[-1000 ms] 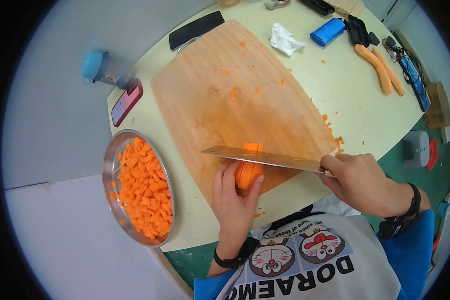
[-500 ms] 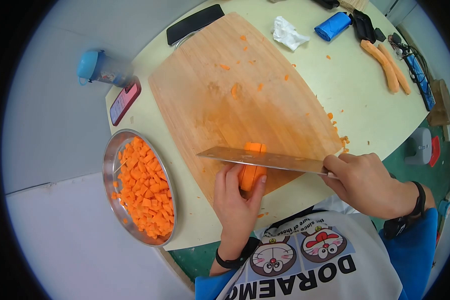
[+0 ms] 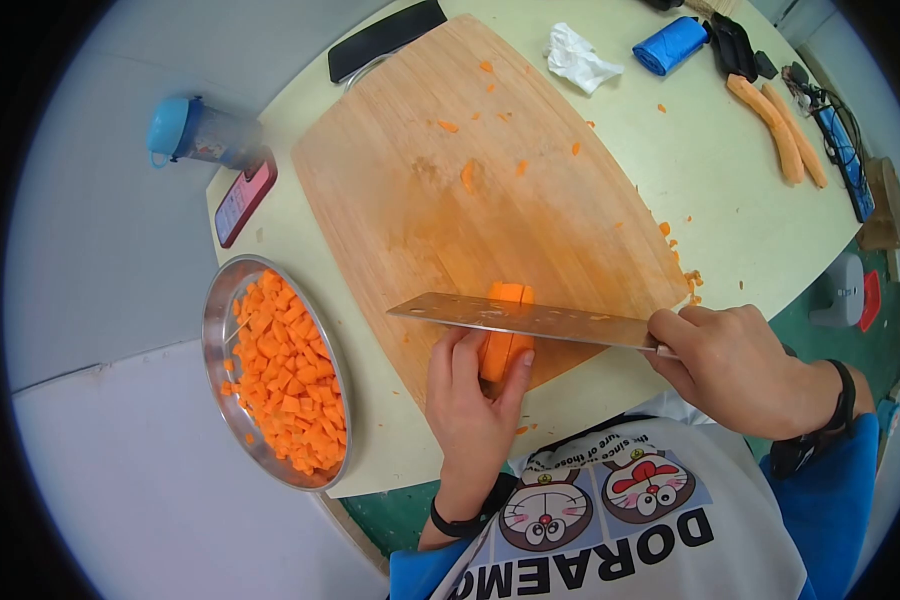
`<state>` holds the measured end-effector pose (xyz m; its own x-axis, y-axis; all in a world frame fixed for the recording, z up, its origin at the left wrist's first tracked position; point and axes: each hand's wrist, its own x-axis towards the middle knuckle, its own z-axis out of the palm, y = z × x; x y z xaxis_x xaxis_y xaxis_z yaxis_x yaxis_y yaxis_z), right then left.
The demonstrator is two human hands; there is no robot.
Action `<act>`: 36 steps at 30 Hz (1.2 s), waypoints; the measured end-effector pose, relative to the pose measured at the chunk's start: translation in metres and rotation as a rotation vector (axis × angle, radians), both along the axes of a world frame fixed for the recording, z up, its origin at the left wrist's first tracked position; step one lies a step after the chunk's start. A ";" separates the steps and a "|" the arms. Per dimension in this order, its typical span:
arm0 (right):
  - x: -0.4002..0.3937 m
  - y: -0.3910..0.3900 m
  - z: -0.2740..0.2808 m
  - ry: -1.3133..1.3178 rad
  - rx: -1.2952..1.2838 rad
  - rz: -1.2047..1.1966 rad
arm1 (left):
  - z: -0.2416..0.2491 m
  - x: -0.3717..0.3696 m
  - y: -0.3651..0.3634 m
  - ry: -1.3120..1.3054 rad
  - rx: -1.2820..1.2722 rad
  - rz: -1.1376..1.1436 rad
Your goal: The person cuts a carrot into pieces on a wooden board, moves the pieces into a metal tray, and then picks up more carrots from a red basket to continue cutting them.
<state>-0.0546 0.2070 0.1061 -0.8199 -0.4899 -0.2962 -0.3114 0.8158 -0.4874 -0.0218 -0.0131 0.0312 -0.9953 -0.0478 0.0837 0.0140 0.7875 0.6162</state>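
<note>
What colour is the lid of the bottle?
Light blue; the bottle shows in the head view.

pale table (image 3: 730, 215) bears cutting board (image 3: 470, 190), steel bowl (image 3: 215, 330), carrots (image 3: 778, 130).

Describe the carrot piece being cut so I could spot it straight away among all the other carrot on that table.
Find the big wooden cutting board on the pale table. At its near edge, the left hand grips a stubby carrot chunk under the long knife that the right hand holds. Unlike the two whole peeled carrots far right or the small cubes in the metal bowl, it is one thick block.
</note>
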 end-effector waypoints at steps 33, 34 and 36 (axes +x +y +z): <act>-0.003 -0.008 0.002 -0.104 0.021 0.030 | -0.006 -0.002 -0.003 0.051 0.075 -0.059; -0.003 -0.008 0.002 -0.112 0.020 0.037 | -0.006 -0.002 -0.003 0.047 0.082 -0.058; -0.004 -0.008 0.002 -0.123 0.027 0.045 | -0.006 -0.001 -0.004 0.040 0.096 -0.055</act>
<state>-0.0581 0.1989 0.1078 -0.7542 -0.5155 -0.4068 -0.2869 0.8159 -0.5020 -0.0233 -0.0168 0.0254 -0.9927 -0.0032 0.1206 0.0811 0.7223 0.6868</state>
